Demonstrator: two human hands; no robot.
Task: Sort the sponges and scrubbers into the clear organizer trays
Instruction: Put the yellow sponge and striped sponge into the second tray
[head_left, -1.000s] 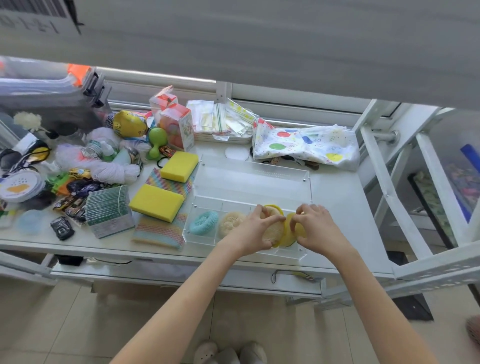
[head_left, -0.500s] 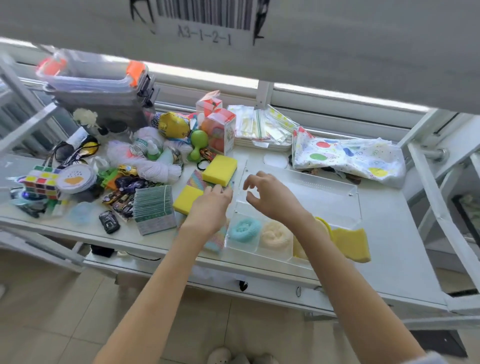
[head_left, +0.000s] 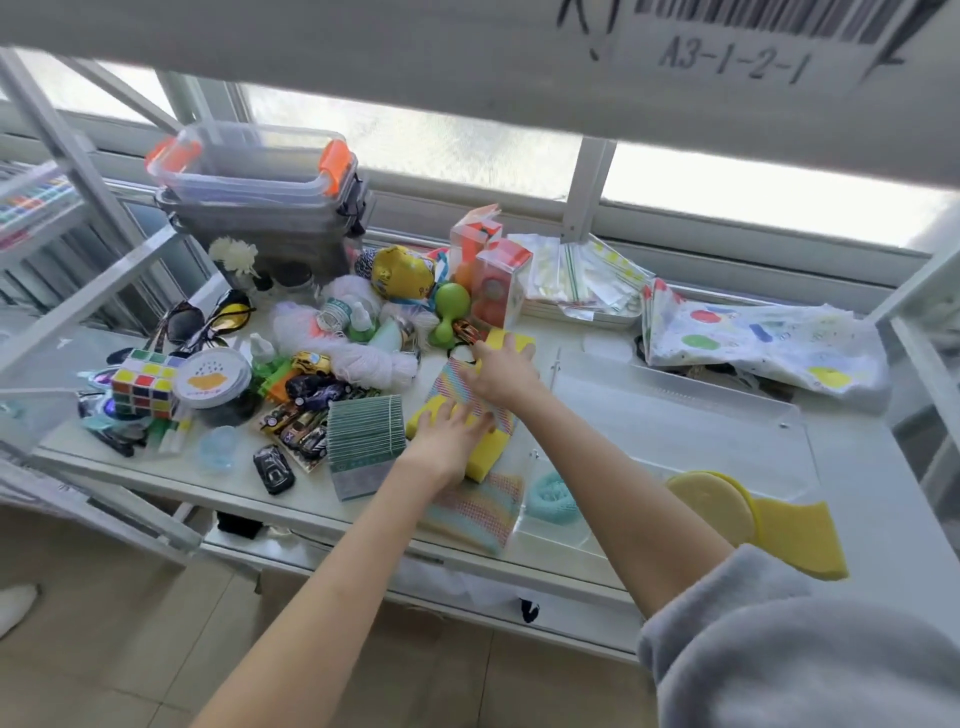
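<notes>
Yellow block sponges were the things in hand: the near sponge (head_left: 485, 452) lay at the table's (head_left: 878, 499) middle, at about 9 o'clock from the clear organizer tray (head_left: 675, 415), and the far sponge (head_left: 511, 343) sat at 12 o'clock from it. The left hand (head_left: 449, 434) pressed flat on the near sponge, its grip spread wide and not yet closed round anything. The right hand (head_left: 501, 371) lay over the far sponge with fingers splayed; whether that grip had closed on it I could not tell.

Both sponges rested on a striped rainbow cloth (head_left: 478, 499), so a lift might well have dragged the cloth along and swept it against the tray wall. In the tray's near compartments sat a teal scrubber (head_left: 553, 499) and round yellow pads (head_left: 711, 501); a yellow sponge wedge (head_left: 800, 535) stuck out past the tray's 4 o'clock corner and looked liable to tip out if the tray were knocked. At 9 o'clock from the near sponge stood a green ribbed pack (head_left: 366, 441) and toy cars (head_left: 291, 426), close enough for a careless wrist to scatter.
</notes>
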